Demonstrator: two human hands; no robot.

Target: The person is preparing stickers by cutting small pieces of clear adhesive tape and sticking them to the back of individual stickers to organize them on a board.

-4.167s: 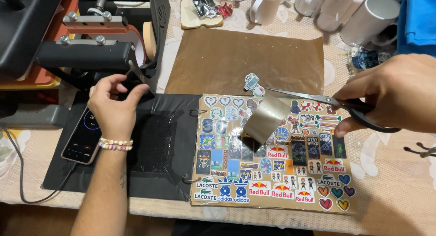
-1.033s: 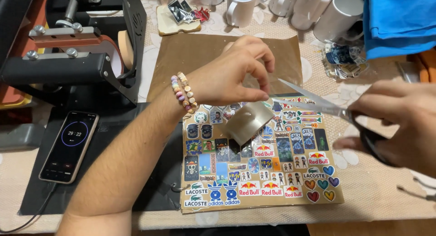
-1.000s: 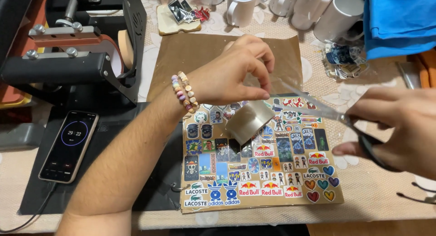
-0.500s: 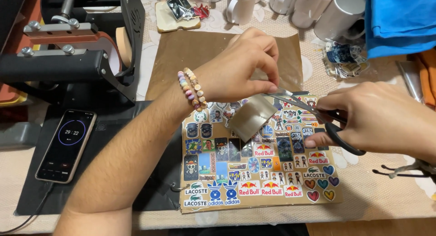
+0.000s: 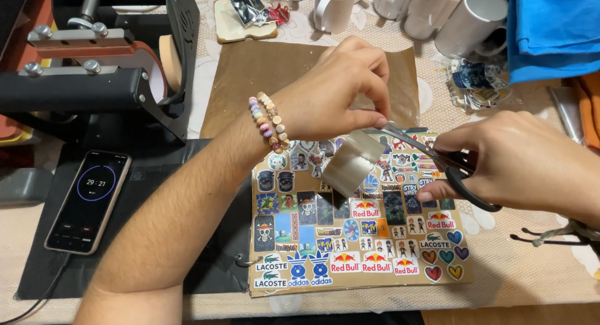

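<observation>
A brown sheet covered with several colourful stickers (image 5: 350, 237) lies on the table in front of me. A shiny clear film flap (image 5: 353, 164) is peeled up from its upper part. My left hand (image 5: 337, 94), with a bead bracelet on the wrist, pinches the top edge of that flap. My right hand (image 5: 525, 162) grips black-handled scissors (image 5: 437, 159) whose blades point left and meet the flap's top edge right by my left fingertips.
A black mug press (image 5: 94, 75) stands at the left, a phone (image 5: 87, 200) showing a timer lies on a black mat (image 5: 156, 237). Brown paper (image 5: 262, 75) lies behind the sheet. White mugs (image 5: 462, 19), blue cloth (image 5: 550, 25) and loose stickers (image 5: 478, 84) sit at the back right.
My left hand came over from the press to the film flap and pinched it. My right hand brought the scissors leftward until the blades reached the flap.
</observation>
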